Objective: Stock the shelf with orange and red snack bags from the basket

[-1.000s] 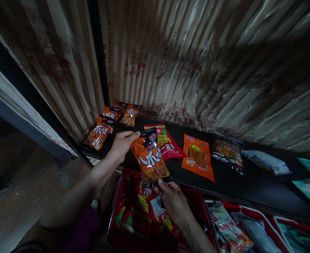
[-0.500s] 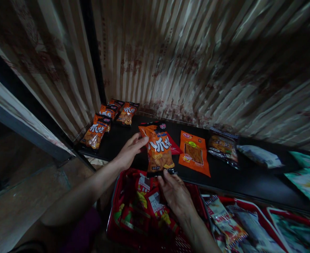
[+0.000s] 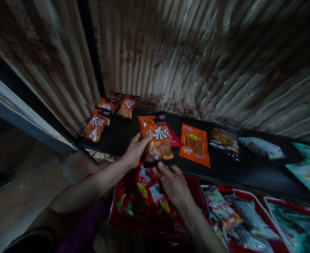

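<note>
Both hands hold one orange snack bag [image 3: 159, 140] with black ends, above the front of the black shelf [image 3: 128, 135]. My left hand [image 3: 137, 149] grips its left side, thumb across the front. My right hand [image 3: 170, 179] pinches the bottom edge between thumb and fingers. Behind the held bag, a red packet [image 3: 174, 137] is partly hidden. Several matching orange snack bags [image 3: 95, 124] lie in the shelf's left corner. To the right of the held bag lies a flat orange packet [image 3: 195, 144] with brown sticks pictured on it.
Below my hands stands a red basket [image 3: 126, 225] of red packets. Further right are another red basket [image 3: 252, 196] and a third basket [image 3: 281, 202] with green packets. A dark snack bag [image 3: 225, 140], a whitish packet [image 3: 263, 147] and green packets [image 3: 308, 170] lie along the shelf. A black post [image 3: 93, 45] rises at the left.
My left thumb has slid further over the front of the bag, lower on its left side. Both hands still hold the bag. The view has shifted slightly.
</note>
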The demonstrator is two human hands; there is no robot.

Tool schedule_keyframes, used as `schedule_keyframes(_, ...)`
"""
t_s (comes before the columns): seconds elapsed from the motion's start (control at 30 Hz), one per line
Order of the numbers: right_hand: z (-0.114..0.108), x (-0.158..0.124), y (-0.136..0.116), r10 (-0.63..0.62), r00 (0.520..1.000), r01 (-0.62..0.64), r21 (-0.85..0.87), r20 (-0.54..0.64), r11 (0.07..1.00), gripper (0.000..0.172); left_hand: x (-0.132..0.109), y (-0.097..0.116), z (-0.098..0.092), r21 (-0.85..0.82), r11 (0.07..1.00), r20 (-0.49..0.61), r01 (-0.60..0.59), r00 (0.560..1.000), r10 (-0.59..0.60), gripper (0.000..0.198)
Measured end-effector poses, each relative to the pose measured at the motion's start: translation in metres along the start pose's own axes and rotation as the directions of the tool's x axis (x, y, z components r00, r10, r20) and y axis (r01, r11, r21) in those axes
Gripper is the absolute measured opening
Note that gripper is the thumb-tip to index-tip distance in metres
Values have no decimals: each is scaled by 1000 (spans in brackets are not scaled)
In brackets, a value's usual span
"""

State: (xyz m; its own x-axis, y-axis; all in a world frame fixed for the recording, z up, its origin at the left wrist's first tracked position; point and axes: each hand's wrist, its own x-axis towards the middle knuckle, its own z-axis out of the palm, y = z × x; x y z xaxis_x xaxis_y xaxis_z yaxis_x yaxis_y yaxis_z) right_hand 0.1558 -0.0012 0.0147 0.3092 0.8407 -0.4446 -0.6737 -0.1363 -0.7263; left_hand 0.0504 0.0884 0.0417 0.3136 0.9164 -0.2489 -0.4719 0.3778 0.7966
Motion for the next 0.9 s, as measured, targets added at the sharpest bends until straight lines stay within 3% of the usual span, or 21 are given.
schedule_keyframes(0.5, 4, -3, -1, -106, 991, 111, -62, 76, 992, 31, 4, 0, -2, -87, 978, -23, 191, 981, -194, 37)
schedule_keyframes(0.73, 2, 3, -2, -151, 988, 152, -24, 45, 988, 28, -4, 4, -2, -53, 984, 156, 169, 975, -159, 32)
schedule_keyframes(0.9, 0, 6, -3, -177, 983, 179, -42, 46, 983, 27, -9, 4, -1, -51, 979, 136, 199, 972, -190, 59)
